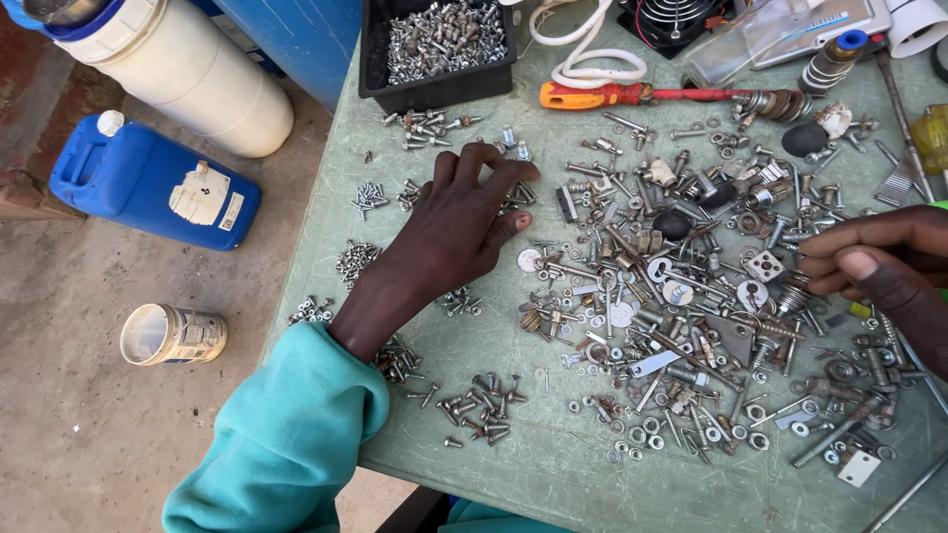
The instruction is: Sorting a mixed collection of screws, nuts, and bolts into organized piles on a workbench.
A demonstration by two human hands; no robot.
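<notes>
My left hand (449, 237), in a teal sleeve, lies palm down on the green table (553, 474), fingers spread and their tips touching small screws near a sorted heap (513, 192). My right hand (884, 266) hovers at the right edge above the big heap of mixed screws, washers, nuts and brackets (681, 296), fingers curled together; whether they pinch a small part is hidden. Small sorted heaps of screws (482, 405) lie around my left forearm.
A black tray of screws (439, 44) stands at the back. Behind the heap lie a red-handled screwdriver (632, 95), white cable (588, 49) and a fan. On the floor at left stand a blue jerrycan (148, 183), a white drum (188, 69) and a tin (173, 334).
</notes>
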